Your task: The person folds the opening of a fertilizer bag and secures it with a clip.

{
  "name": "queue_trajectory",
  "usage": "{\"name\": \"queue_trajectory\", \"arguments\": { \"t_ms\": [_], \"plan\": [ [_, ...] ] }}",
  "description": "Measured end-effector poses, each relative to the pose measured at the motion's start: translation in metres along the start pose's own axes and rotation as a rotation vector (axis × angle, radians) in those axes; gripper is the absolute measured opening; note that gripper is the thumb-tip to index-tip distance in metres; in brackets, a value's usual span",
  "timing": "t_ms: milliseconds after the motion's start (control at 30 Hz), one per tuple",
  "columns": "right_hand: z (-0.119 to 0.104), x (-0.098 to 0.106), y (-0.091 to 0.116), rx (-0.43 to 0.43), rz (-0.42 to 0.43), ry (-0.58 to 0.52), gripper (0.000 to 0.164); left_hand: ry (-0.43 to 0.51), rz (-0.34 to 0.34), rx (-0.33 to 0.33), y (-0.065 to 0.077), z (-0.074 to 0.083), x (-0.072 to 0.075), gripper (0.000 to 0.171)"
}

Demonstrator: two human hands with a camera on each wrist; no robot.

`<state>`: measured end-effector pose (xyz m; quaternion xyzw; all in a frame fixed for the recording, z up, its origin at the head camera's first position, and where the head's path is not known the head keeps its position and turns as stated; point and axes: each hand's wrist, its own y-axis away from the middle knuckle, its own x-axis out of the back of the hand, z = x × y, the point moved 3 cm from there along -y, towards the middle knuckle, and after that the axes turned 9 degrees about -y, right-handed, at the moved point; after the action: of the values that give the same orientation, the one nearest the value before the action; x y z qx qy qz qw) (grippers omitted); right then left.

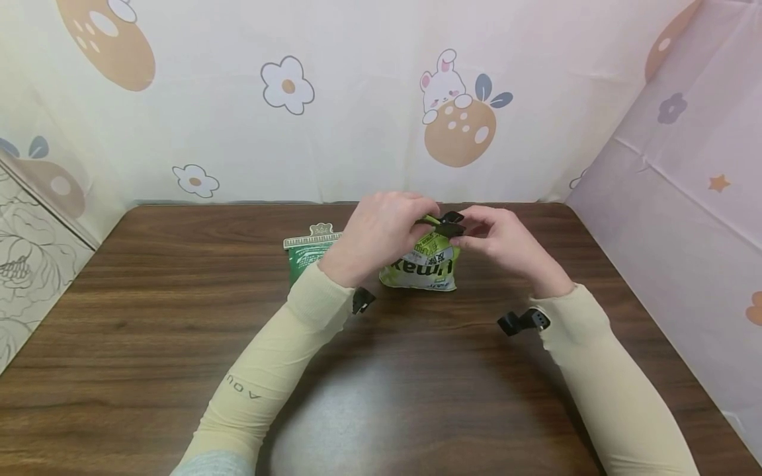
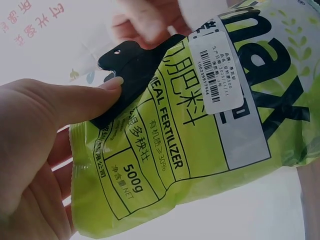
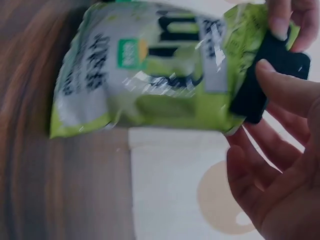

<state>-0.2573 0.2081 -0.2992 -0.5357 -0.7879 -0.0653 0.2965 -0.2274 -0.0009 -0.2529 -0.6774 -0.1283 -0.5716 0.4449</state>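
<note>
A lime-green and white bag of fertilizer (image 1: 417, 272), labelled 500g, stands on the table with its top drawn up. Across that top sits a black clip (image 1: 450, 228), gripping the film. My left hand (image 1: 387, 228) pinches the bag's top end, its thumb on the clip's edge and its fingers behind the green film (image 2: 135, 185). From the other side, my right hand (image 1: 508, 239) pinches the clip (image 3: 250, 95), thumb on the near face and fingers behind it. A white barcode sticker (image 2: 217, 75) lies across the bag's printed front.
Left of the fertilizer, partly behind my left forearm, is a green bag (image 1: 300, 261) with a pale gold clip (image 1: 315, 237) along its top. Both stand on a dark wooden table (image 1: 178, 317). A patterned curtain (image 1: 357, 132) hangs right behind the table's far edge.
</note>
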Motion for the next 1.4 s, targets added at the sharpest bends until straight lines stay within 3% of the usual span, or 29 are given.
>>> {"name": "queue_trajectory", "arguments": {
  "t_ms": [133, 367, 500, 700, 900, 1067, 1400],
  "plan": [
    [0.013, -0.002, -0.003, -0.052, -0.051, -0.01, 0.01, -0.009, -0.008, 0.009, 0.0, -0.002, 0.001, 0.012],
    [0.017, -0.002, -0.004, -0.058, -0.062, 0.03, 0.019, -0.014, -0.02, 0.033, 0.0, -0.009, 0.004, 0.016],
    [0.019, -0.002, -0.006, -0.061, -0.064, 0.034, 0.023, 0.007, -0.047, 0.079, 0.0, -0.02, 0.007, 0.02],
    [0.021, -0.002, -0.007, -0.079, -0.061, 0.035, 0.022, 0.072, -0.088, 0.137, 0.002, -0.04, 0.011, 0.025],
    [0.024, -0.002, -0.006, -0.091, -0.057, 0.022, 0.025, 0.194, -0.116, 0.183, 0.005, -0.058, 0.01, 0.019],
    [0.025, -0.002, -0.006, -0.1, -0.049, 0.0, 0.028, 0.251, -0.097, 0.222, 0.008, -0.069, 0.009, 0.015],
    [0.026, -0.004, -0.007, -0.113, -0.018, -0.001, 0.026, 0.214, -0.053, 0.248, 0.007, -0.073, 0.006, 0.016]
  ]
}}
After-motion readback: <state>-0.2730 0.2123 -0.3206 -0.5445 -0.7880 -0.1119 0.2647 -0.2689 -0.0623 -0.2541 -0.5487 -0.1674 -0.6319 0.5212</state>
